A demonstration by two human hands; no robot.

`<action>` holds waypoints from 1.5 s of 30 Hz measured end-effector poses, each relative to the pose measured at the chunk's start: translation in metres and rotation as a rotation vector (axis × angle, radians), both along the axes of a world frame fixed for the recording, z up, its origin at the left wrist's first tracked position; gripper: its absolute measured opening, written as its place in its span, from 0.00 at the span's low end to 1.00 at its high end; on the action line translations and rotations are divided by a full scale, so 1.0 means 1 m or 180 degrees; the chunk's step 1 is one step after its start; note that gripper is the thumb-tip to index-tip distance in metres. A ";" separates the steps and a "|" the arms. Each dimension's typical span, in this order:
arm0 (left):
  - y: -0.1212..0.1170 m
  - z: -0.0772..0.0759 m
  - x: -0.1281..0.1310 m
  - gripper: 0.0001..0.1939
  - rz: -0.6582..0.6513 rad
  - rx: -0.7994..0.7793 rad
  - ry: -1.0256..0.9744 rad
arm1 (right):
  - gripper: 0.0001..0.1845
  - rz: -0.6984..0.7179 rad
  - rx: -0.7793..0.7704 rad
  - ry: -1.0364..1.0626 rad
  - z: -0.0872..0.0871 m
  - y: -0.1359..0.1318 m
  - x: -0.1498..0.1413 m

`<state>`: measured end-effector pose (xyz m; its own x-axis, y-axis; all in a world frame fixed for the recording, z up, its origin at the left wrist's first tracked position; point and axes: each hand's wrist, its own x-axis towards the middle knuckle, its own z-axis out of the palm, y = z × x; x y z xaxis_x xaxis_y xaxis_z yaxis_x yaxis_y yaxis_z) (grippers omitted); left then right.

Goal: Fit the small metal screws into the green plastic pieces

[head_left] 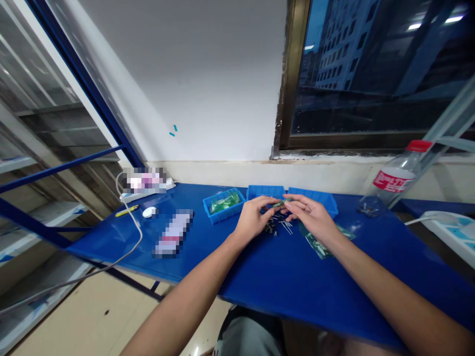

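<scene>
My left hand (255, 216) and my right hand (308, 213) meet over the blue table, their fingertips closed on a small green circuit board (281, 203). Fingers cover most of the board. Below them lie a heap of small dark parts (270, 227) and several thin metal pins (286, 227). Under my right wrist is a clear bag of green pieces (318, 247), partly hidden by the arm. Left of my hands stands a blue bin (225, 216) with green boards (224, 201) inside.
Two more blue bins, a middle one (265, 190) and a right one (330, 201), stand behind my hands. A red-capped plastic bottle (395, 179) is at the right. At the left are a yellow cutter (126, 211), a white mouse-shaped object (150, 212), a cable (139, 237) and a power strip (168, 186).
</scene>
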<state>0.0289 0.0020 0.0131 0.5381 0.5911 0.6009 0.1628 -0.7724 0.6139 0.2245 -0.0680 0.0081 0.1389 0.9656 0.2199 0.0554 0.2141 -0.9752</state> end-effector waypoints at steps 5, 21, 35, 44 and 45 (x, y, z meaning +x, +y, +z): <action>-0.002 0.001 0.002 0.11 0.0182 -0.0341 -0.0026 | 0.22 -0.0482 0.0478 -0.0654 -0.009 0.004 0.003; 0.000 -0.004 0.005 0.15 0.0302 -0.0887 -0.0549 | 0.29 -0.0603 0.0054 0.0058 -0.010 0.005 0.003; 0.002 -0.008 0.003 0.20 -0.0071 -0.1287 -0.0416 | 0.19 -0.0319 0.0526 -0.0750 -0.014 0.001 -0.007; 0.000 -0.008 0.006 0.24 -0.0514 -0.1774 -0.0553 | 0.21 -0.0432 0.0463 -0.0468 -0.016 0.006 0.000; 0.000 -0.009 0.006 0.25 -0.0511 -0.1797 -0.0575 | 0.20 -0.0336 0.0387 -0.0337 -0.016 0.006 0.000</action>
